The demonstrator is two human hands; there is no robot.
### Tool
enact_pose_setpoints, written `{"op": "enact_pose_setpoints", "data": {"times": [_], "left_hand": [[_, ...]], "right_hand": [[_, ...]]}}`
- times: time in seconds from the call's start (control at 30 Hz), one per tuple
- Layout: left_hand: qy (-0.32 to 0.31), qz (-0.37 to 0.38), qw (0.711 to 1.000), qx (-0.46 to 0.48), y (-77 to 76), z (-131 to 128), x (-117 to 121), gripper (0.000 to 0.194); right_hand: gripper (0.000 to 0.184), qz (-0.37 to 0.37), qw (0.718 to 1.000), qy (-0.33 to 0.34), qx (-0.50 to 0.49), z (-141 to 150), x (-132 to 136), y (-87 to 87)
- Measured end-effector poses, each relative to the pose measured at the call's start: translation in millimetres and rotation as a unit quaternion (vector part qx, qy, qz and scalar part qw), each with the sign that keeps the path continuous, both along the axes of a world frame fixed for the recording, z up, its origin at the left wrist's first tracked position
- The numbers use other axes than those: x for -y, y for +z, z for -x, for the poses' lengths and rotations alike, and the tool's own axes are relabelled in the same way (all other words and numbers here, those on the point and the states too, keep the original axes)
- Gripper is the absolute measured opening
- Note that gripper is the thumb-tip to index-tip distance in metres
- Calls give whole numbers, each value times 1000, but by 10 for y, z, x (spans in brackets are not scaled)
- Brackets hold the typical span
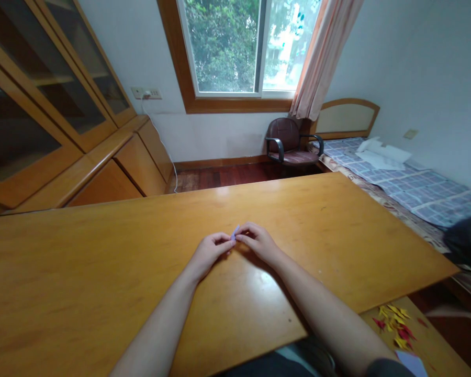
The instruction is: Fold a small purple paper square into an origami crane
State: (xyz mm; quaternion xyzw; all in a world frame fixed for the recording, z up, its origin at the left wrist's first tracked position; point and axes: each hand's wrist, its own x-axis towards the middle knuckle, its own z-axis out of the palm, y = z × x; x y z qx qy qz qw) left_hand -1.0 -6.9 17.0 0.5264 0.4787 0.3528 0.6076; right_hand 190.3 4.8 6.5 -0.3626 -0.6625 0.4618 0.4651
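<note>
A small piece of lilac folded paper [234, 235] is pinched between my two hands, just above the middle of the wooden table [102, 272]. My left hand [212, 251] grips its lower left side between thumb and fingers. From the right, my right hand [257, 242] pinches it with thumb and forefinger, the other fingers curled. The fingertips nearly meet and cover most of the paper; a narrow strip sticks up between them. Its exact folded shape is too small to make out.
Lower right, a lower surface [435, 340] holds several yellow and red folded paper pieces [396, 322] and lilac paper [412, 362]. Beyond the table stand an armchair [284, 139], a bed [424, 183] with a dark bag [467, 238], and a glass-door cabinet [98, 133] at left.
</note>
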Motion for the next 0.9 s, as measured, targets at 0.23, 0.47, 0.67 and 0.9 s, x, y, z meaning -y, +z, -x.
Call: {"op": "enact_pose_setpoints", "data": {"times": [0.23, 0.47, 0.67, 0.9], "left_hand": [[15, -4, 1000, 3, -54, -13, -9, 34], [19, 13, 1000, 18, -12, -34, -3, 36], [9, 19, 1000, 7, -8, -27, -4, 36], [7, 6, 1000, 10, -29, -24, -15, 33]], "right_hand": [[25, 80, 992, -31, -93, 64, -24, -109], [33, 98, 983, -17, -156, 92, -57, -157], [34, 98, 983, -10, -153, 86, -55, -136], [37, 103, 982, -1, -158, 103, -42, -123]]}}
